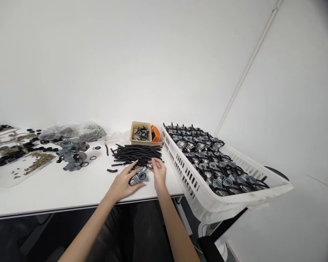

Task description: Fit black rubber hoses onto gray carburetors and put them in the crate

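Observation:
On the white table, near its front edge, my left hand (123,183) grips a grey metal carburetor (140,176) from its left side, thumb in front and fingers behind. My right hand (158,171) is at the carburetor's upper right, its thumb and index finger pinched together at a small light-coloured piece (149,166) too small to make out. Just behind both hands lies a pile of black rubber hoses (136,153). A short hose piece (112,170) rests apart from it on the left.
At right a white plastic crate (196,191) holds rows of carburetors with hoses. Behind the hose pile stand a beige bin (133,131) of small parts and an orange basket (155,133). Left are stacked carburetors (72,154), black rings (93,158), brass fittings (41,161) and plastic bags (90,131).

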Demonstrator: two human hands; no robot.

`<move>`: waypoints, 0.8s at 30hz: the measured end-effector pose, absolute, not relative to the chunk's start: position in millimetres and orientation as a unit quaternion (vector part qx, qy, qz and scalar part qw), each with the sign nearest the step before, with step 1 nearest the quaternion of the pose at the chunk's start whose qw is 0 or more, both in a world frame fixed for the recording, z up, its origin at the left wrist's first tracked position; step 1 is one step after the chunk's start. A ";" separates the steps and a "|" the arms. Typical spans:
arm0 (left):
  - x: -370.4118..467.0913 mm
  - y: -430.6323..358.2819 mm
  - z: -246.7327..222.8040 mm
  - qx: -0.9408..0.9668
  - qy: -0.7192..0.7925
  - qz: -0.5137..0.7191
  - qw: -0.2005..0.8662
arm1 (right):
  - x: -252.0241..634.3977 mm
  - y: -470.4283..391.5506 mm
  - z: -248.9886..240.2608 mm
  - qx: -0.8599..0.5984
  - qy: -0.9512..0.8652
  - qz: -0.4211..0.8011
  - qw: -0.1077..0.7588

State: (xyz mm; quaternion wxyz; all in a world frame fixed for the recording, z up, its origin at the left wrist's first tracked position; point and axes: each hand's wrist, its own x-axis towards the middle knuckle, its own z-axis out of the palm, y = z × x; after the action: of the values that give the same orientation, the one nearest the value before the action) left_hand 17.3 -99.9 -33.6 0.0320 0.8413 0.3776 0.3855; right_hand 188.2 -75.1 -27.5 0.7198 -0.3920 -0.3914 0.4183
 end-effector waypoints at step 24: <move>18.9 -102.3 -35.4 0.845 0.358 0.394 -0.042 | 182.5 -92.3 -22.7 -0.375 -0.446 0.436 0.686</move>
State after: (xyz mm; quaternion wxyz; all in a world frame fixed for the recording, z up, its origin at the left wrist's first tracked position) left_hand 18.9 -102.3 -35.4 -0.0418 0.8453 0.3585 0.3940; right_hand 182.5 -92.3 -22.7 0.6857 -0.3751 -0.4458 0.4363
